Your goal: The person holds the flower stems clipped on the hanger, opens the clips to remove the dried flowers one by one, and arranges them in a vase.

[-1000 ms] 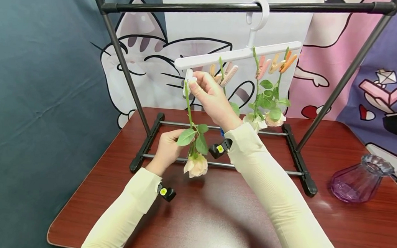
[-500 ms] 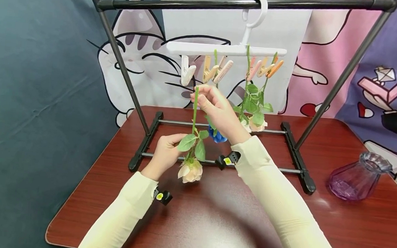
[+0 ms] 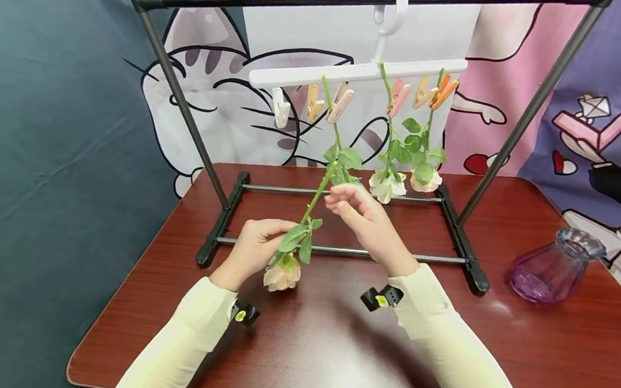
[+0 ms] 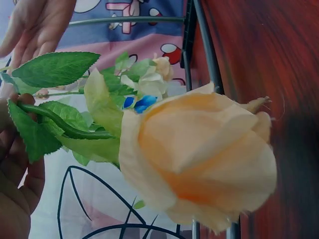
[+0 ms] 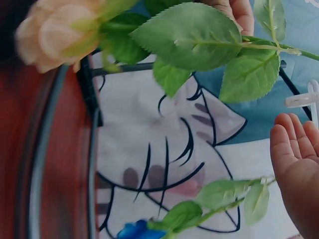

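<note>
In the head view my left hand point(image 3: 252, 247) pinches the stem of a peach rose point(image 3: 282, 272), which hangs bloom down and tilted, its cut end pointing up and right. The bloom fills much of the left wrist view. My right hand point(image 3: 370, 225) is apart from it to the right, fingers loosely bent with nothing in them. Behind them a white hanger point(image 3: 318, 77) carries several clothespins; the white clothespin point(image 3: 281, 108) at its left end holds nothing. Other pins hold a white rose point(image 3: 387, 186), a second peach rose point(image 3: 426, 180) and a blue flower point(image 5: 141, 230), mostly hidden by my right hand in the head view.
A black rack point(image 3: 280, 2) stands on the reddish-brown table point(image 3: 321, 351), its bar bearing the hanger and its base rails behind my hands. A purple glass vase point(image 3: 551, 268) leans at the right. Cartoon cloth point(image 3: 215, 91) hangs behind.
The peach rose's stem has come down from the white clothespin. My right hand has let go of it and moved down and right; my left hand still holds it, now tilted. The hanger has swung.
</note>
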### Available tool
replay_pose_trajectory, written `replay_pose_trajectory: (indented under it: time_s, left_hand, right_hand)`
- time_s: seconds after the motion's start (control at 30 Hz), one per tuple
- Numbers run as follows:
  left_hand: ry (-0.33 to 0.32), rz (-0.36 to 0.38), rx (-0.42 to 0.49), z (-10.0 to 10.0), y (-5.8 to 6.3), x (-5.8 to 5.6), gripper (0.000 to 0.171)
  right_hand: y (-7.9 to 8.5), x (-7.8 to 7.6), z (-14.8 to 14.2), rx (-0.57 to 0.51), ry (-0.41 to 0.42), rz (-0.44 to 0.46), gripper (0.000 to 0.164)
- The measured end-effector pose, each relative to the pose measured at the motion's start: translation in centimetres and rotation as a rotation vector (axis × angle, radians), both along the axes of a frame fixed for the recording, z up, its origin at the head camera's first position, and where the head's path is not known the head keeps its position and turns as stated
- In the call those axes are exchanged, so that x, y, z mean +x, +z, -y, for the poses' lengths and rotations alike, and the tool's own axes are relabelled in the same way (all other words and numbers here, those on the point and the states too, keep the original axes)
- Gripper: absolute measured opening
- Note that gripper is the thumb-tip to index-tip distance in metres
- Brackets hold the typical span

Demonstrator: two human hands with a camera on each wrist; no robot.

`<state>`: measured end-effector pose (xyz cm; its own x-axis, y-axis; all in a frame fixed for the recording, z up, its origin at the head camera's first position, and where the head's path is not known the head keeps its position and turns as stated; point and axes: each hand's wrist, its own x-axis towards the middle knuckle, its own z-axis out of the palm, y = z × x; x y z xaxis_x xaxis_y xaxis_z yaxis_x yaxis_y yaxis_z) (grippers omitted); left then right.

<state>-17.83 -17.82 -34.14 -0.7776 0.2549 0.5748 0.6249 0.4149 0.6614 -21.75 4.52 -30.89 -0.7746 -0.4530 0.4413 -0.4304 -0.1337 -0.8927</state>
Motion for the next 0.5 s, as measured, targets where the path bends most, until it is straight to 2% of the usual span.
replay_pose_trajectory:
  time_s: [0.13, 0.37, 0.5]
  left_hand:
    - [-0.022, -0.041, -0.077, 0.1, 0.0, 0.4, 0.015]
    - [-0.063, -0.208, -0.312, 0.5, 0.1, 0.9, 0.020]
    - [-0.120, -0.219, -0.427, 0.5, 0.2, 1.3, 0.020]
  right_hand:
    - [-1.7, 0.9, -1.6, 0.030, -0.041, -0.012, 0.028]
    - [-4.9, 2.3, -4.6, 0.087, -0.110, 0.012, 0.026]
    - [-6.4, 3.1, -6.1, 0.097, -0.141, 0.014, 0.025]
